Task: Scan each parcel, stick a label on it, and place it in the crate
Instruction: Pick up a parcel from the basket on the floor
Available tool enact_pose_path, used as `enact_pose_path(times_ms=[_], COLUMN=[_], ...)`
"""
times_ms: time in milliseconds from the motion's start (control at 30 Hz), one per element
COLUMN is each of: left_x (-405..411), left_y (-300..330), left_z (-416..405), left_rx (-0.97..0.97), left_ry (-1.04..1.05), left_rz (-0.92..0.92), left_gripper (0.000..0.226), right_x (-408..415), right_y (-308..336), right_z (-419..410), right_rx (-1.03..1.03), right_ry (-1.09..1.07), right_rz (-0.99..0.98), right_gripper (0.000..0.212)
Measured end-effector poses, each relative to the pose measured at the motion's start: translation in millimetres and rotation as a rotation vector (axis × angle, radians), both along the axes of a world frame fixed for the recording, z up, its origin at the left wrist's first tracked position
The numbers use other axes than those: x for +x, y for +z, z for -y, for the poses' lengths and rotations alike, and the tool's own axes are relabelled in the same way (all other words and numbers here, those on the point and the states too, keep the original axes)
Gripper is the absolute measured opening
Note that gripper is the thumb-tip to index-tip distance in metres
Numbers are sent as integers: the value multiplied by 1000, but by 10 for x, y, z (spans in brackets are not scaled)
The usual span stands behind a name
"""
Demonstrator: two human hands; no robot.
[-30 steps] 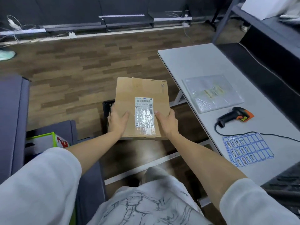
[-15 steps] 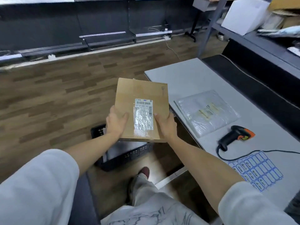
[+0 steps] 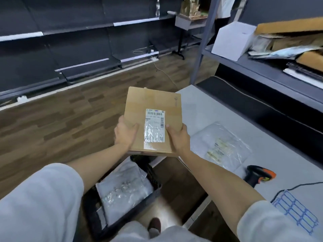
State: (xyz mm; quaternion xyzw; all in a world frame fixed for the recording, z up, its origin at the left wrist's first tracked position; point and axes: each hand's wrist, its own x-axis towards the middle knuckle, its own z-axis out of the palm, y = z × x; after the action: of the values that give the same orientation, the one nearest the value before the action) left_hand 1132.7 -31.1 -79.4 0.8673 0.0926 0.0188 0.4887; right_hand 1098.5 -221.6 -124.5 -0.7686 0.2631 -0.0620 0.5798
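A flat brown cardboard parcel [image 3: 152, 105] with a white barcode label under clear tape is held level in the air between both hands. My left hand [image 3: 125, 134] grips its near left edge, thumb on top. My right hand [image 3: 178, 137] grips its near right edge, thumb on top. Below it on the floor stands a black crate [image 3: 155, 179] with a grey plastic-bag parcel [image 3: 124, 187] inside. On the grey table [image 3: 197, 105] lie a clear bagged parcel [image 3: 222, 145], a black and orange scanner [image 3: 258, 175] and a sheet of blue labels [image 3: 295, 210].
A grey metal shelf unit [image 3: 244, 65] to the right holds a white box [image 3: 232, 41] and cardboard. Dark shelving lines the far wall beyond the wooden floor. My shoe [image 3: 154, 226] is beside the crate. The scanner's black cable runs across the table.
Both hands have lifted the cardboard parcel and carried it slightly right toward the table's corner. The view has tilted up, so the crate now shows below the parcel.
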Motion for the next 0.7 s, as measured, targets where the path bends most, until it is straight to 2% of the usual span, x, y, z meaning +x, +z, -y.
enact_pose_path(times_ms=[167,433,700], left_x=[381,693,763], left_y=[33,49,-147], left_z=[538,1547,2234], left_rx=[8,0,-38], left_ry=[-172,-512,-846], left_rz=[2,-7,-111], left_gripper=[50,50,56], right_x=[12,-208,-537], right_y=[79,127,-10], right_z=[434,1133,1466], right_rx=[1,-13,-19], right_ry=[-178,-502,-761], right_rz=[16,9,-73], right_gripper=[67,76,76])
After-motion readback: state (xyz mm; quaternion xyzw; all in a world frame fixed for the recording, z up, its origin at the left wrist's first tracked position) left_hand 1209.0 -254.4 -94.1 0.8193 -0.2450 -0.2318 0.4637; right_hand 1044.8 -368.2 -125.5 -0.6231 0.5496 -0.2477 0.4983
